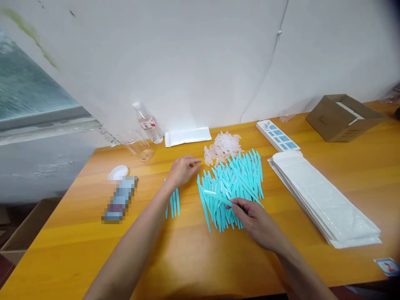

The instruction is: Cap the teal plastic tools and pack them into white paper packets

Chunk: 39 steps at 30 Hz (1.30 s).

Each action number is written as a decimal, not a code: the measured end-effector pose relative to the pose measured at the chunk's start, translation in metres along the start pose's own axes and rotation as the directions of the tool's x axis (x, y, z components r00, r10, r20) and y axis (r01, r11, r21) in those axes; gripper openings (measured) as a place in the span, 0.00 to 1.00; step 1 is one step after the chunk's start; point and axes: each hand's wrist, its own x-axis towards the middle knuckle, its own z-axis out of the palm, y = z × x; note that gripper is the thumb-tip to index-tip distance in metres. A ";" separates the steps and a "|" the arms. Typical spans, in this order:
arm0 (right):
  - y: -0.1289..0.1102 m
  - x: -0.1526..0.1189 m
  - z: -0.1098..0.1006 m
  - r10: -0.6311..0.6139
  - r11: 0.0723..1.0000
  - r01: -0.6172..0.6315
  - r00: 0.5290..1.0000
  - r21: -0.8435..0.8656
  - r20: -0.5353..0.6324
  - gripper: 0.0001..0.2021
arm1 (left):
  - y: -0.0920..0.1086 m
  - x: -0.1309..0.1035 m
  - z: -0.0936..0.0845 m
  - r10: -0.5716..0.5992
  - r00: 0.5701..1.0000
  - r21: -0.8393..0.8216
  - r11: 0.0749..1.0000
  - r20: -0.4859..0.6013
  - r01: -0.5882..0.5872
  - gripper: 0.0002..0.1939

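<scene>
In the head view, my right hand (pixel 250 214) pinches the tapered end of a turquoise eyebrow razor (pixel 222 199), whose pale end points left over a pile of the same razors (pixel 240 177). My left hand (pixel 184 170) hovers at the pile's left edge with thumb and fingers apart, holding nothing that I can see. Its fingertips point toward a heap of small translucent pinkish caps (pixel 225 145) behind the razors. A few turquoise razors (pixel 175 203) lie side by side beneath my left wrist, their upper ends partly hidden by it.
White plastic sleeves (pixel 325 196) are stacked right of the pile, below a power strip (pixel 278 135) and a cardboard box (pixel 337 118). A white packet (pixel 188 136), a water bottle (pixel 149 125), a clear jar (pixel 142 151), a white lid (pixel 118 172) and a blurred phone (pixel 121 199) stand or lie leftward.
</scene>
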 end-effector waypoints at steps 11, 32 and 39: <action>0.005 0.020 -0.014 0.031 0.996 -0.032 0.999 -0.082 -0.009 0.17 | -0.023 0.037 0.021 0.151 0.967 0.148 0.972 0.208 -0.183 0.14; -0.012 0.007 0.013 -0.103 0.978 0.120 0.989 -0.171 0.105 0.17 | 0.011 -0.157 -0.029 -0.416 0.893 -0.686 0.599 0.174 0.413 0.18; -0.024 -0.005 0.029 -0.113 0.986 0.136 0.971 -0.097 0.209 0.17 | 0.029 -0.183 -0.009 -0.478 0.866 -0.756 0.511 0.147 0.410 0.16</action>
